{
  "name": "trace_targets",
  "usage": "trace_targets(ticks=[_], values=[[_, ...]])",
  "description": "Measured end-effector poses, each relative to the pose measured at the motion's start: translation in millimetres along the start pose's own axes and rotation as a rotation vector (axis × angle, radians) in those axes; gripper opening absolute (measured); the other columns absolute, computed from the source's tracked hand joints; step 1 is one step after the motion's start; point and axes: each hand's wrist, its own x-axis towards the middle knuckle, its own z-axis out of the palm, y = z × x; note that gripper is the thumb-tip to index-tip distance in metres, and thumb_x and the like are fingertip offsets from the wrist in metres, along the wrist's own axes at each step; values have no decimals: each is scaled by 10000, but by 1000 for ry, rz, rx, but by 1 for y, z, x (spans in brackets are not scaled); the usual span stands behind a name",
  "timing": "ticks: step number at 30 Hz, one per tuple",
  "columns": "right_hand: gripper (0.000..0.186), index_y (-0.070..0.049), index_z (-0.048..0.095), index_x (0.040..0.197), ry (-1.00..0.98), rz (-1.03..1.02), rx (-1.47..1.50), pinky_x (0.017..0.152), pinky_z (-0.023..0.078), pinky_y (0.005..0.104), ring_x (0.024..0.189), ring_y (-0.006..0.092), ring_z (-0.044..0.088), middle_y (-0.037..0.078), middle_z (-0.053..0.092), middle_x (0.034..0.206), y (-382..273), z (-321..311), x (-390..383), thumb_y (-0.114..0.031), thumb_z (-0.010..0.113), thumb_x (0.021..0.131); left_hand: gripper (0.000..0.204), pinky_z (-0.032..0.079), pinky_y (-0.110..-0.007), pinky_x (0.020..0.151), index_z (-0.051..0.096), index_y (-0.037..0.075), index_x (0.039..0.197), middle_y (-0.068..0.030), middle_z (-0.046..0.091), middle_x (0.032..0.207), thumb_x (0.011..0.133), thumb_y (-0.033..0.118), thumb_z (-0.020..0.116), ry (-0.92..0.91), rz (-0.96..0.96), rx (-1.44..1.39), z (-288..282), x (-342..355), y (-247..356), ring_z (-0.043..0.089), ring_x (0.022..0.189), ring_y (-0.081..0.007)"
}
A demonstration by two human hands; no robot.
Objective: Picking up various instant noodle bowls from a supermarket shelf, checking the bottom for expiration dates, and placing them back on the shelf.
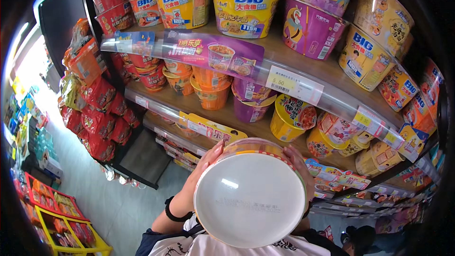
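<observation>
Held up close in front of me is a large instant noodle tub (249, 208), tipped so its round white base with faint printed marks faces me. My left hand (203, 173) presses against its left side with fingers along the wall. On the opposite side my right hand (301, 168) grips it, partly hidden behind the base. Just beyond the tub, on a shelf, stand a yellow noodle bowl (286, 125) and a purple one (251, 109).
Stacked noodle tubs, such as a yellow one (244, 14) and a purple one (313, 28), fill the upper shelf. A clear price strip (296, 85) edges it. Red noodle packets (99, 114) hang at the left. Yellow racks (71, 234) stand on the floor, lower left.
</observation>
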Motion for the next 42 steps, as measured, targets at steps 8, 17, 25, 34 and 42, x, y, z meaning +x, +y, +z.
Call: trace_targets(ticks=[8, 17, 25, 34, 42], values=[[501, -266, 365, 1236, -17, 17, 69, 885, 384, 524, 1053, 410, 491, 133, 457, 1241, 2, 2, -2, -206, 584, 790, 597, 265, -381, 1004, 273, 29, 1321, -171, 270, 1362, 798, 149, 535, 9, -144, -89, 5, -13, -18, 282, 1253, -302], [639, -129, 354, 1293, -62, 197, -15, 906, 376, 442, 1087, 397, 469, 210, 426, 1248, 9, -5, -10, -182, 625, 716, 706, 267, -354, 989, 236, -8, 1320, -173, 325, 1333, 716, 26, 599, 24, -168, -2, -3, -9, -11, 345, 1224, -279], [652, -17, 290, 1319, 94, 653, 451, 907, 362, 296, 1198, 192, 356, 156, 281, 1362, 23, -3, -13, -154, 601, 763, 566, 347, -268, 887, 228, 7, 1333, -118, 549, 1067, 838, 81, 494, -20, -318, -43, 12, 22, -17, 491, 1000, -126], [461, 44, 384, 1222, 516, 751, 582, 891, 360, 272, 1017, 147, 495, 94, 520, 1129, 28, -13, -6, -168, 526, 838, 404, 398, -225, 779, 357, -45, 1251, -34, 581, 916, 918, 179, 401, 97, -224, -247, 43, 78, -22, 504, 811, -67], [593, 11, 266, 1320, 564, 587, 725, 944, 340, 345, 1040, 219, 515, 115, 300, 1357, 41, -18, 20, -156, 505, 804, 489, 342, -336, 928, 210, -3, 1322, -177, 518, 1114, 898, 202, 342, -5, -97, -563, 55, 111, -26, 489, 1069, -237]])
